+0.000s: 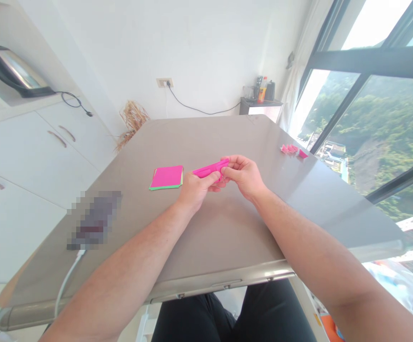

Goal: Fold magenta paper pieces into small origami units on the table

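Observation:
A pink folded sheet of paper (206, 170) is held just above the table, between both my hands. My left hand (196, 186) grips its left and lower part, the thumb pressed on the front. My right hand (241, 175) pinches its right end between thumb and fingers. Some of the fold is hidden behind my fingers. Left of my left hand lies a stack of square coloured paper (167, 176), pink on top with green edges showing below. Several small pink folded paper pieces (292, 149) sit near the table's right edge.
The grey-brown table (206, 135) spreads before me. A blurred-out phone-like object (95, 221) with a white cable (69, 275) lies at the left. Dried stalks (133, 121) stand beyond the far left edge. Bottles (262, 90) stand on a small cabinet behind; windows (370, 95) line the right.

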The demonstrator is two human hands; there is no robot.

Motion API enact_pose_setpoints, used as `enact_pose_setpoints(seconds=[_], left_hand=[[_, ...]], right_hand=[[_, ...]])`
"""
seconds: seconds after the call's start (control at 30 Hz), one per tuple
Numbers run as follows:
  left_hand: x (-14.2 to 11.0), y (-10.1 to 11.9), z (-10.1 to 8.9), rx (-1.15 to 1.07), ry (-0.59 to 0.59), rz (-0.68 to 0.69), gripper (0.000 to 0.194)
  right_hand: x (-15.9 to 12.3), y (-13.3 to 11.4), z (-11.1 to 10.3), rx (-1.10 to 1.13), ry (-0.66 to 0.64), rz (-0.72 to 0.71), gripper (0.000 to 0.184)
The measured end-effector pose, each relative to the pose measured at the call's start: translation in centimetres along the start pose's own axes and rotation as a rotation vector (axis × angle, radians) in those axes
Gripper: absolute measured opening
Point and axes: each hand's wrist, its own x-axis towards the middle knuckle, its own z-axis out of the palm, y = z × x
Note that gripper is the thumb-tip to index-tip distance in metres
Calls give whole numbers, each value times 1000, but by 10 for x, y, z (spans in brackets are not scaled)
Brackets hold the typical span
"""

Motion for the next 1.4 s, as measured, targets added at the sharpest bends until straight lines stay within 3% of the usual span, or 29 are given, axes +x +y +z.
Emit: enact_pose_setpoints(seconds=[0.53, 0.97, 1.17, 1.4], left_hand=[[0, -1, 2, 9, 58, 15, 26], [1, -1, 3, 26, 75, 47, 29], [2, -2, 2, 89, 96, 110, 25], [2, 0, 2, 102, 87, 112, 18]], right_hand=[[-1, -1, 1, -8, 8, -3, 30], [-1, 1, 2, -7, 3, 0, 31], [-3, 1, 5, -35, -20, 72, 19], [-3, 3, 5, 13, -16, 79, 24]])
